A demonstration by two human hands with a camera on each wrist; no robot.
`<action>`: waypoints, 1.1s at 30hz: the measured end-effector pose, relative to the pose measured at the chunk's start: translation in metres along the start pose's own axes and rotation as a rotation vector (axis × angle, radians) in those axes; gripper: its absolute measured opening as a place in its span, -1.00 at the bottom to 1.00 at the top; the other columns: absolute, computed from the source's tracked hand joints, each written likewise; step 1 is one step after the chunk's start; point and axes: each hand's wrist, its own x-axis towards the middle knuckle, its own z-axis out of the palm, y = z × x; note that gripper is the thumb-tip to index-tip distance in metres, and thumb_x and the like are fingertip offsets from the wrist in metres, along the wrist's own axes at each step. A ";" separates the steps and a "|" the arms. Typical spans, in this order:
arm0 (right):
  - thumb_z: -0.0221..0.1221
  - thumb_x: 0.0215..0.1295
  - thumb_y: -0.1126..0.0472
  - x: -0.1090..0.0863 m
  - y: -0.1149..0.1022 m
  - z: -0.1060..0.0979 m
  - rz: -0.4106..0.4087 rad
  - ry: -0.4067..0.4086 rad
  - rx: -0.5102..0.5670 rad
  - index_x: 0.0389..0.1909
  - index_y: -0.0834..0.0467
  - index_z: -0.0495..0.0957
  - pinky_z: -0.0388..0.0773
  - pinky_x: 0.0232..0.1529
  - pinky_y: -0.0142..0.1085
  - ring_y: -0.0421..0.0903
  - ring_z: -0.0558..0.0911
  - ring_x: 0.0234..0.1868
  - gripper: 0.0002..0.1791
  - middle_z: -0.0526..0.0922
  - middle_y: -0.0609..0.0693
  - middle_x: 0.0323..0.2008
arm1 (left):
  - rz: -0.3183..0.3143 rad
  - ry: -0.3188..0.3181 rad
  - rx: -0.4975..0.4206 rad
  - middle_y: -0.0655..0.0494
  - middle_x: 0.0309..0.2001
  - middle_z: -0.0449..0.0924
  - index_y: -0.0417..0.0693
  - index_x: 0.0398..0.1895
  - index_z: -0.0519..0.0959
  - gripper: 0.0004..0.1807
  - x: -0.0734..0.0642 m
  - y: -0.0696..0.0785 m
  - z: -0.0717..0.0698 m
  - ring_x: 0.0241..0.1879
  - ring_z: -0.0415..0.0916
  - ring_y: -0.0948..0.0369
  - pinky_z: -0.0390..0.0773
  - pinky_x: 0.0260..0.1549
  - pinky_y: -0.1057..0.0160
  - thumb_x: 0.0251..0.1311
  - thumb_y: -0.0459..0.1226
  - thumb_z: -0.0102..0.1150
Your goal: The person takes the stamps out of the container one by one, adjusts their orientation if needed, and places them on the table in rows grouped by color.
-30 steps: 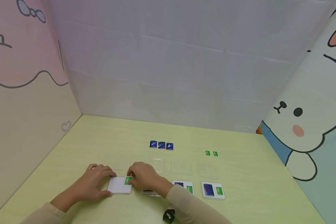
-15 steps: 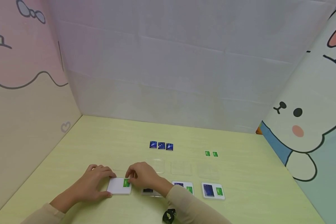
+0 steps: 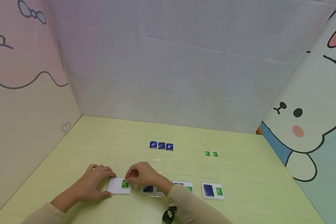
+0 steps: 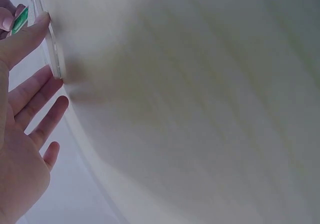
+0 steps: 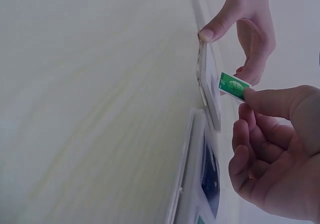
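My left hand [image 3: 93, 183] grips a flat white case [image 3: 115, 186] at its left, thumb on the near edge and fingers on the far edge. Above the right part of that case, my right hand [image 3: 144, 175] pinches a small green card [image 5: 233, 86] between thumb and fingertips. The right wrist view has the green card tilted over the white surface; whether its edge touches cannot be told. In the left wrist view the left thumb [image 4: 42, 26] lies along the case's edge. Beside it, partly under the right forearm, is a case with a dark blue card [image 3: 148, 189].
Two more white cases stand to the right, the far one [image 3: 213, 190] bearing a blue and a green card. Behind lie clear plastic lids [image 3: 181, 168]. Further back are a row of blue cards [image 3: 161, 145] and two green cards [image 3: 207, 153]. Walls enclose the table.
My right hand has shifted slightly left with the green card, bringing it further in over the white case. The left hand has stayed in place.
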 end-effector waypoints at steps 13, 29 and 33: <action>0.29 0.21 0.17 0.000 0.004 -0.010 0.110 -0.089 0.185 -0.32 0.14 0.70 0.43 -0.36 -0.56 -0.40 0.47 -0.48 -0.88 0.69 -0.11 -0.44 | -0.015 -0.021 -0.011 0.37 -0.14 0.59 0.21 -0.17 0.58 -0.47 0.001 0.001 0.000 -0.08 0.49 0.20 0.26 -0.03 -0.07 -0.28 0.10 0.49; 0.26 0.21 0.20 -0.004 0.008 -0.028 0.177 -0.202 0.282 -0.31 0.19 0.70 0.38 -0.37 -0.51 -0.30 0.46 -0.46 -0.86 0.63 -0.14 -0.46 | -0.009 -0.002 -0.011 0.37 -0.14 0.59 0.20 -0.18 0.59 -0.48 0.002 -0.001 0.002 -0.09 0.49 0.22 0.25 -0.04 -0.05 -0.29 0.09 0.50; 0.26 0.22 0.17 -0.003 0.011 -0.032 0.190 -0.212 0.270 -0.30 0.17 0.70 0.38 -0.35 -0.50 -0.30 0.47 -0.43 -0.85 0.64 -0.16 -0.44 | -0.007 0.011 -0.001 0.37 -0.15 0.59 0.19 -0.18 0.59 -0.48 0.001 -0.001 0.003 -0.10 0.49 0.23 0.24 -0.04 -0.02 -0.30 0.07 0.51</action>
